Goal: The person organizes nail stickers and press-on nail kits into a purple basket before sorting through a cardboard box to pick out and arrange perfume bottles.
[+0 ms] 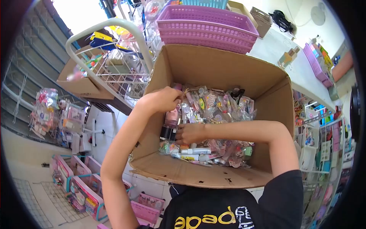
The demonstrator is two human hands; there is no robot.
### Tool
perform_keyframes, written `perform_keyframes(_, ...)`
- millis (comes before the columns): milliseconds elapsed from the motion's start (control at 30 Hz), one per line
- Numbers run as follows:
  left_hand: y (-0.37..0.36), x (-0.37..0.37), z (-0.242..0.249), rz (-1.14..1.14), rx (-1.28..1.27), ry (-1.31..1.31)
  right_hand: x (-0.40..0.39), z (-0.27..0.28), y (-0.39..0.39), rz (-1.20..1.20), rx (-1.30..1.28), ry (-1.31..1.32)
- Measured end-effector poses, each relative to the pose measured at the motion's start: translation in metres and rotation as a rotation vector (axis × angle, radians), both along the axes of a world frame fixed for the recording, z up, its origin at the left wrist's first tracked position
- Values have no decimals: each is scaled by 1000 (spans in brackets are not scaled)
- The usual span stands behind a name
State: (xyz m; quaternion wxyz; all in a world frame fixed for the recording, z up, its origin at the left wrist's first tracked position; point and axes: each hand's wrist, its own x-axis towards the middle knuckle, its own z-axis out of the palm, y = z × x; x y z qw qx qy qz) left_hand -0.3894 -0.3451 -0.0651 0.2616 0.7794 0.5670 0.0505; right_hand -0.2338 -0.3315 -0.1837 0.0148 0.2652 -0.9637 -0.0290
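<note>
A large open cardboard box [225, 63] holds many small items in clear plastic packets [217, 103]. Inside it, at the left, my left hand [164, 100] has its fingers curled by a pink item [172, 116]; what they grip, if anything, is hidden. My right hand [190, 133] reaches across the box to a black-and-clear item [167, 133], its fingers bent against the right side of it. Whether that hand grips the item cannot be made out. White tubes [195, 151] lie just below my right hand.
Stacked purple baskets [207, 28] stand behind the box. A white wire cart [126, 72] is at the left, with pink-and-teal bins [85, 194] on the floor. On the right are a white table [297, 72], full shelves [324, 149] and another person's arm [343, 65].
</note>
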Motion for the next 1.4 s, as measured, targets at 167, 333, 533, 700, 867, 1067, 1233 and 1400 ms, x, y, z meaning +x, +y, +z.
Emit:
perform_keyframes(167,1,-4,2,40,-26,-57,4,-6,-18,-131,43,-166)
perform_keyframes(333,2,0,9,29,-61,-88,10,-8,-11,-92,58,-201)
perform_keyframes(533,1,-1,9,0,-32,-84,11,-8,-16,-179,-21,-230)
perform_keyframes(700,-1,-5,5,22,-70,-157,37,85,-3,-449,-147,-361)
perform_keyframes(867,-2,0,7,13,-26,-25,113,207,43,-588,-338,23)
perform_keyframes(1067,8,18,3,-145,-411,138,183,275,117,-1220,-453,478)
perform_keyframes(1233,7,75,-50,126,-1029,666,186,239,226,-1600,-279,586)
perform_keyframes(1400,-24,77,-109,-120,-610,698,189,191,282,-1725,-292,648)
